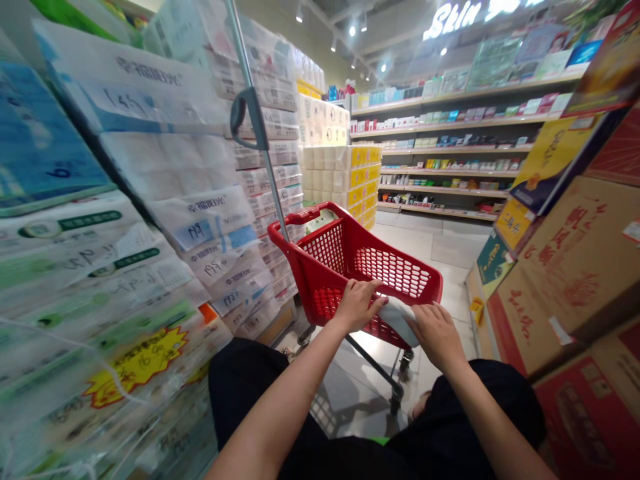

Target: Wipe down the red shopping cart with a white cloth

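A red plastic shopping basket cart point(320, 263) on wheels stands in the aisle just ahead of me, its metal pull handle point(253, 113) rising up to the left. My left hand point(356, 303) rests on the near rim of the basket, fingers curled over it. My right hand point(436, 333) is beside it on the right, fingers closed on a pale grey flat package point(397, 319) that lies over the rim between both hands. The left fingertips touch that package too.
Stacked packs of toilet paper point(165, 173) with price tags wall the left side. Brown and red cardboard cartons point(575, 273) are piled on the right. Shelves of small goods point(450, 140) run across the far end, with yellow boxes point(363, 180) stacked before them.
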### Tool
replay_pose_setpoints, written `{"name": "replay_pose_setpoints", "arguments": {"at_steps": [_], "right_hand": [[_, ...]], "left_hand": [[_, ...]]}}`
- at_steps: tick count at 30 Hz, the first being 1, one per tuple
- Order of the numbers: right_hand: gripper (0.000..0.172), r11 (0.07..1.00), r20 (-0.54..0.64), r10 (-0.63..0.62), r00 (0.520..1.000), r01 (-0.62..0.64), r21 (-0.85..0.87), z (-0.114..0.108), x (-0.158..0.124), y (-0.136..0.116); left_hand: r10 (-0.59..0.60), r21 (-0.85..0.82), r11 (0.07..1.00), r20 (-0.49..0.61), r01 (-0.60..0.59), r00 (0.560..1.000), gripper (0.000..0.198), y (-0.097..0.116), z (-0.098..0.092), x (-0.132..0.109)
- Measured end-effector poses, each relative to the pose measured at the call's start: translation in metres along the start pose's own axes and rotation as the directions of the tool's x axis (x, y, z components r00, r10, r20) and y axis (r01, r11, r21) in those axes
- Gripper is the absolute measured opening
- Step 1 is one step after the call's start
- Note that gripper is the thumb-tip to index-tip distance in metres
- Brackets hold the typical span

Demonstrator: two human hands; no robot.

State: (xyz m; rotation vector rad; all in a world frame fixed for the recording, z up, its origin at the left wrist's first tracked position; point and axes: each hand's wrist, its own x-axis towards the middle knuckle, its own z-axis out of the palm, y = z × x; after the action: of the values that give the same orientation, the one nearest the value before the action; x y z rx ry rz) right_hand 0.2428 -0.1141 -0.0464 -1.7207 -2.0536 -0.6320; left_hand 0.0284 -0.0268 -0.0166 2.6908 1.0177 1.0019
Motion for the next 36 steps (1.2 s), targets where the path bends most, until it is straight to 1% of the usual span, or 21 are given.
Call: {"name": "replay_pose_setpoints", "arguments": {"at_steps": [2, 6, 9, 11, 15, 19, 24, 29, 33, 36], "right_hand": [[0.023, 1.000, 0.017, 0.001, 1.000, -0.001, -0.010, 0.003, 0.008, -0.007], [0.024, 1.000, 0.062, 0.018, 0.998, -0.017, -0.009, 0.011, 0.034, -0.030], [0.021, 1.000, 0.096, 0.010, 0.995, -0.011, 0.009, 0.016, 0.050, -0.045], [0.021, 0.999, 0.100, -0.009, 0.995, 0.006, 0.032, 0.017, 0.054, -0.049], [0.028, 0.998, 0.063, -0.012, 0.998, 0.009, 0.062, 0.013, 0.048, -0.046], [0.034, 0.997, 0.034, -0.038, 0.999, 0.036, 0.072, 0.009, 0.041, -0.041], [0.039, 0.995, 0.016, -0.046, 0.999, 0.044, 0.091, 0.013, 0.041, -0.035], [0.037, 0.992, 0.044, -0.026, 0.999, 0.021, 0.121, 0.017, 0.038, -0.027], [0.037, 0.984, 0.032, -0.001, 0.999, -0.004, 0.179, 0.015, 0.035, -0.022], [0.035, 0.984, 0.020, 0.011, 1.000, -0.014, 0.176, 0.017, 0.034, -0.021]], "left_hand": [[-0.012, -0.004, 1.000, -0.006, 0.012, 1.000, 0.040, 0.001, 0.000, 0.000], [0.005, 0.008, 1.000, 0.002, -0.005, 1.000, 0.042, 0.002, 0.000, 0.000], [0.019, 0.042, 0.999, 0.011, -0.019, 1.000, 0.035, 0.003, -0.001, -0.001], [0.012, 0.074, 0.997, 0.002, -0.012, 1.000, 0.029, 0.004, 0.000, -0.001], [0.007, 0.121, 0.993, -0.021, -0.005, 1.000, 0.026, 0.003, 0.000, -0.003], [0.035, 0.151, 0.988, -0.004, -0.034, 0.999, 0.028, -0.002, -0.002, 0.000], [0.051, 0.196, 0.979, 0.001, -0.050, 0.999, 0.024, -0.012, -0.006, 0.006], [0.066, 0.259, 0.964, -0.012, -0.061, 0.998, 0.025, -0.020, -0.010, 0.011], [0.039, 0.251, 0.967, 0.020, -0.043, 0.999, 0.027, -0.025, -0.010, 0.013], [0.028, 0.234, 0.971, 0.042, -0.037, 0.999, 0.028, -0.026, -0.010, 0.011]]}}
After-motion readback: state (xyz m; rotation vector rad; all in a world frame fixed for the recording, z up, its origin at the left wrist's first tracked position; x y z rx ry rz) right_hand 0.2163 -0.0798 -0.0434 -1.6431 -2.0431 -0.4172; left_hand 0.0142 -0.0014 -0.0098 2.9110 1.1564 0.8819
